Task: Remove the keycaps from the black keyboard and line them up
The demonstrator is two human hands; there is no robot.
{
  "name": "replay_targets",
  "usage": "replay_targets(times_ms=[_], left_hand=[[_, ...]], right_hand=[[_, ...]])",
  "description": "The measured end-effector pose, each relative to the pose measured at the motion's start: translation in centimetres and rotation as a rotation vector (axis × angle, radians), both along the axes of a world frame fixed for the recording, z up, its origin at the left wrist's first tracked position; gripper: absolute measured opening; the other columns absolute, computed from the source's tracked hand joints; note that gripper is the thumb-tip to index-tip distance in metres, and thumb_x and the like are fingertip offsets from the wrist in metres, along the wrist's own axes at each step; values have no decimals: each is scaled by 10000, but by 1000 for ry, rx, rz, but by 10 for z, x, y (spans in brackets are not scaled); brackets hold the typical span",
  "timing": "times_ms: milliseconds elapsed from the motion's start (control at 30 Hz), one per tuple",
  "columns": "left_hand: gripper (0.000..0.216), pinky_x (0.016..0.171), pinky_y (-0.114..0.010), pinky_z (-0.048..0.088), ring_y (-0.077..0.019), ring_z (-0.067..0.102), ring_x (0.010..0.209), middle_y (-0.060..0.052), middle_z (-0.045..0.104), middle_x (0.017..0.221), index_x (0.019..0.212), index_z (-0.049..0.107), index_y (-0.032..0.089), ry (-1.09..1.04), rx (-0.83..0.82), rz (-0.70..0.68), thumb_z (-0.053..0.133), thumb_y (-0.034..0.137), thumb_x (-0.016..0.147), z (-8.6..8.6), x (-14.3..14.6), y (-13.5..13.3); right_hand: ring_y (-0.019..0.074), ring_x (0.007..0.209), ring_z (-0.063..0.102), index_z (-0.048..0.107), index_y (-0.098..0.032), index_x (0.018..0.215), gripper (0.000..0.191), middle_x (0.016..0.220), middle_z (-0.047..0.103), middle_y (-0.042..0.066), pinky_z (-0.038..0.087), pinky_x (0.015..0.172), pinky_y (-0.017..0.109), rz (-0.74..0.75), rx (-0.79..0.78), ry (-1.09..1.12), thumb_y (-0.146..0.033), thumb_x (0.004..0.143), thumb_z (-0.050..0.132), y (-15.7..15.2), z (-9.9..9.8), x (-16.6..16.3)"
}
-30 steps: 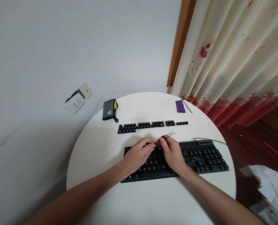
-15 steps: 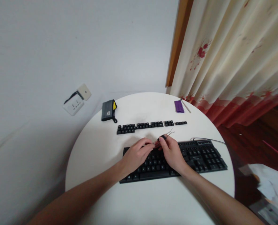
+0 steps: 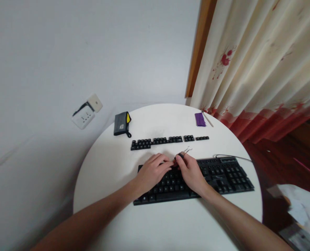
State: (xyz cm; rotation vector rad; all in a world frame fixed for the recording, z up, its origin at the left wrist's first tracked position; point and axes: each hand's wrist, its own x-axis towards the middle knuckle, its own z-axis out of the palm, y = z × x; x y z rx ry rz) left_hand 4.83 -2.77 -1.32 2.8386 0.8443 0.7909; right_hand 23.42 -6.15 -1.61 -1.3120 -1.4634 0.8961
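A black keyboard (image 3: 170,193) lies on the round white table with both hands over its upper part. In my right hand (image 3: 191,170) a wire keycap puller (image 3: 188,150) with a dark handle is gripped between thumb and fingers, its thin wire ends pointing up and away. My left hand (image 3: 153,171) is closed, fingertips pressed together and touching or almost touching my right fingers; what they hold, if anything, is hidden. Beyond the hands, several loose black keycaps (image 3: 160,141) sit in rows on the table.
A dark zip pouch (image 3: 120,124) with a yellow patch stands at the table's back left. A purple cloth (image 3: 200,119) and a thin brush-like stick (image 3: 208,119) lie at the back right. The keyboard cable (image 3: 233,156) runs off the right edge. Wall and curtain border the table (image 3: 102,167).
The puller's wire ends have tipped slightly left and down with a small turn of my right hand. My left hand stays almost in the same place.
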Motion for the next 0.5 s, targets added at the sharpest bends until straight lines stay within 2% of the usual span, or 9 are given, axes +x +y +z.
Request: replay_targets(times_ms=[267,500], left_hand=[[117,868,-358,489,-208,537,962,-58,596,990,1025,666,201,-2,-53,-15,604,207,927,2,-1,0],[89,882,-356,475,-210,522,968,-56,600,992,996,663,202,-18,-67,-34,611,213,924,4,0,-2]], right_hand=[[187,721,603,594,-196,815,265,752,656,25,452,713,287,69,-12,-34,-359,979,465,2,-8,4],[164,669,587,573,-196,770,294,697,633,14,446,680,264,69,1,-55,-342,991,446,1,-3,5]])
